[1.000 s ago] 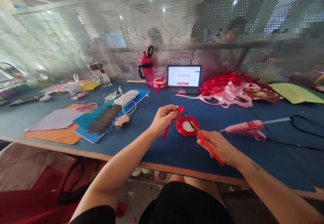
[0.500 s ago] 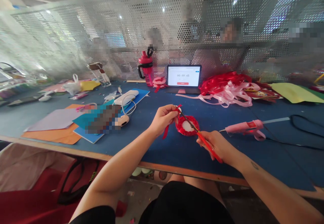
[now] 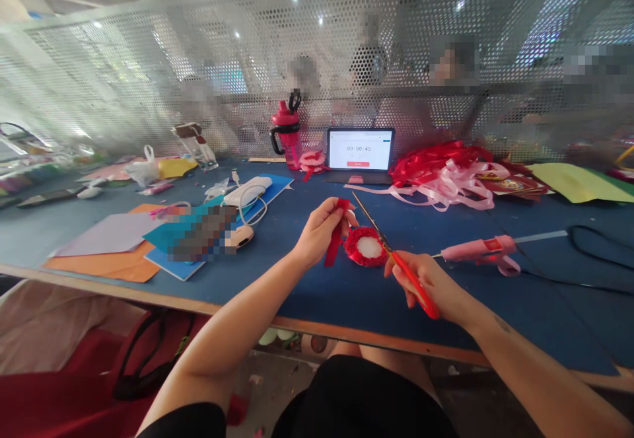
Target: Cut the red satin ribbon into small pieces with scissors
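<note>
Coloured paper sheets (image 3: 111, 240) lie far left on the tabletop (image 3: 341, 296). Over to the left hand (image 3: 321, 230): fingers pinched shut on a red ribbon strip (image 3: 335, 245), which dangles just above the surface. Right beside it, the red rosette (image 3: 365, 246) lies flat. The right hand (image 3: 432, 286) is curled closed around the scissors (image 3: 391, 256), blades pointing up over the rosette. A pink glue gun (image 3: 478, 250) lies further right.

Glossy satin ribbon (image 3: 335, 240), metal-bladed scissors (image 3: 396, 266) with red plastic handles, matt blue counter (image 3: 307, 292), perforated metal screen (image 3: 198, 61).
</note>
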`<state>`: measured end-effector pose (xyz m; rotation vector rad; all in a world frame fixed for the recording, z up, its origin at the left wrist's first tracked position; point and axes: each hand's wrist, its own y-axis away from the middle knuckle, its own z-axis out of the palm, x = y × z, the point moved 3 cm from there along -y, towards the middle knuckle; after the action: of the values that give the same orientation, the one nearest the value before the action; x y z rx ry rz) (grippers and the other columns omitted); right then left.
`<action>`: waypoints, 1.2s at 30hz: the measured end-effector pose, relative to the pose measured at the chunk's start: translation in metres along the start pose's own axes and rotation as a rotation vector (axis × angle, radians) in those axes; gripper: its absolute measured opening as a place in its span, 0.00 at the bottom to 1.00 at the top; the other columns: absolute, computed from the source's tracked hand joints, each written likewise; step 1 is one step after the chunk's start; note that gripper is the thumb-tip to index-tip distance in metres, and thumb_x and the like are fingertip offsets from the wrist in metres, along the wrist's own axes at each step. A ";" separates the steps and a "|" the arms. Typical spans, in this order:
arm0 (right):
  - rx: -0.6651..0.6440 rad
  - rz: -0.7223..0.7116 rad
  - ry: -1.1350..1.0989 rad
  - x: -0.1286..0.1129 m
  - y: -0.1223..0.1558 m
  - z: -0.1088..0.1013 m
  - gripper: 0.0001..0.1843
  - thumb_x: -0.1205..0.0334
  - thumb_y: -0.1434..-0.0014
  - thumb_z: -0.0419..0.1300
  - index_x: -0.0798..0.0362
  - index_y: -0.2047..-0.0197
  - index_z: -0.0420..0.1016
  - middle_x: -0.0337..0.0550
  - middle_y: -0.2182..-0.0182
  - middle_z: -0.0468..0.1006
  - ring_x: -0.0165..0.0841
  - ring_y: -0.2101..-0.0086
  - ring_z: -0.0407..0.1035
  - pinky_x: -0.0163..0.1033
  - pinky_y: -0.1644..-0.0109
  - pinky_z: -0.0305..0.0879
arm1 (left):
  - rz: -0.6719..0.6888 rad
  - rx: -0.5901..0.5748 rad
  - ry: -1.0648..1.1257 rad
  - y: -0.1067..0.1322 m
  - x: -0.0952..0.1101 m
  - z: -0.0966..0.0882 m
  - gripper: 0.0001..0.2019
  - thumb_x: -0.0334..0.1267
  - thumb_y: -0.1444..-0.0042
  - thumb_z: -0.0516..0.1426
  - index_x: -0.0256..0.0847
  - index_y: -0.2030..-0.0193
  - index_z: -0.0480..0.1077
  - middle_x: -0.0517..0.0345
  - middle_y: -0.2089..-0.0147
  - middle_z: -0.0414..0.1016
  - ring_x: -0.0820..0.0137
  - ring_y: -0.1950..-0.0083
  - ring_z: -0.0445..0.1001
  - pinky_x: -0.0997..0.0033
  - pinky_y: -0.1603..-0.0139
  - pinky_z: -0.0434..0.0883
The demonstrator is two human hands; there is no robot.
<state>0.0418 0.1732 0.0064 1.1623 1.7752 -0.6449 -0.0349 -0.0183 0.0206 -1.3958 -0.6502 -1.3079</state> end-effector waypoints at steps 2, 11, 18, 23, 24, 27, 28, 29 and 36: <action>0.022 -0.017 0.131 -0.001 0.000 0.000 0.18 0.46 0.38 0.50 0.52 0.67 0.65 0.35 0.82 0.67 0.29 0.81 0.65 0.31 0.76 0.58 | 0.007 0.004 -0.014 0.001 0.000 0.000 0.09 0.41 0.42 0.54 0.38 0.59 0.62 0.57 0.67 0.76 0.79 0.76 0.68 0.79 0.74 0.64; 0.040 -0.041 0.358 0.007 -0.003 0.002 0.14 0.50 0.36 0.49 0.51 0.64 0.66 0.36 0.77 0.71 0.29 0.79 0.66 0.32 0.74 0.57 | -0.011 0.020 -0.073 0.002 0.002 0.002 0.14 0.48 0.44 0.57 0.38 0.67 0.61 0.61 0.76 0.72 0.80 0.81 0.64 0.80 0.78 0.61; 0.037 -0.046 0.373 0.003 -0.003 0.002 0.16 0.49 0.35 0.48 0.52 0.63 0.67 0.36 0.78 0.69 0.28 0.80 0.63 0.32 0.75 0.56 | -0.029 0.024 -0.020 0.001 0.001 0.001 0.12 0.44 0.45 0.58 0.37 0.67 0.65 0.63 0.78 0.68 0.83 0.80 0.56 0.81 0.79 0.53; 0.019 -0.063 0.372 0.000 -0.002 0.001 0.15 0.50 0.35 0.47 0.51 0.64 0.66 0.36 0.78 0.69 0.28 0.80 0.63 0.32 0.74 0.56 | -0.054 -0.006 0.007 0.000 -0.003 0.001 0.08 0.38 0.47 0.58 0.38 0.66 0.64 0.62 0.76 0.70 0.82 0.79 0.57 0.80 0.76 0.56; 0.021 -0.068 0.374 -0.001 -0.002 0.001 0.15 0.50 0.35 0.48 0.51 0.64 0.66 0.36 0.78 0.69 0.28 0.80 0.63 0.32 0.74 0.56 | -0.058 0.000 -0.007 0.000 -0.003 0.000 0.08 0.39 0.46 0.58 0.38 0.67 0.64 0.62 0.76 0.70 0.82 0.79 0.57 0.80 0.77 0.56; 0.017 -0.070 0.380 -0.002 -0.002 0.001 0.15 0.50 0.35 0.48 0.52 0.65 0.65 0.36 0.78 0.69 0.28 0.80 0.63 0.32 0.75 0.56 | -0.066 0.006 -0.031 0.000 -0.003 0.000 0.09 0.41 0.46 0.58 0.38 0.68 0.63 0.61 0.77 0.71 0.82 0.80 0.56 0.81 0.78 0.54; 0.013 -0.069 0.377 -0.002 -0.003 0.001 0.15 0.51 0.35 0.48 0.52 0.65 0.65 0.37 0.78 0.70 0.28 0.80 0.63 0.32 0.75 0.56 | -0.067 0.005 -0.033 0.000 -0.003 0.000 0.10 0.41 0.46 0.58 0.38 0.68 0.63 0.61 0.78 0.71 0.82 0.81 0.56 0.81 0.79 0.54; 0.009 -0.071 0.371 -0.002 -0.003 0.001 0.14 0.51 0.35 0.49 0.52 0.66 0.64 0.37 0.77 0.70 0.28 0.80 0.63 0.32 0.75 0.56 | -0.071 0.004 -0.035 0.000 -0.003 0.000 0.10 0.42 0.46 0.58 0.38 0.68 0.63 0.61 0.78 0.71 0.82 0.81 0.57 0.81 0.79 0.54; 0.020 -0.100 0.342 0.003 -0.004 0.001 0.15 0.50 0.35 0.49 0.51 0.69 0.61 0.35 0.78 0.69 0.27 0.81 0.62 0.31 0.76 0.54 | -0.109 0.008 -0.042 0.000 -0.001 0.002 0.13 0.44 0.48 0.60 0.38 0.70 0.62 0.59 0.79 0.73 0.83 0.83 0.56 0.82 0.82 0.52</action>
<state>0.0377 0.1720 0.0030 1.2616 2.1288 -0.5463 -0.0342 -0.0160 0.0201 -1.4007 -0.7675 -1.3627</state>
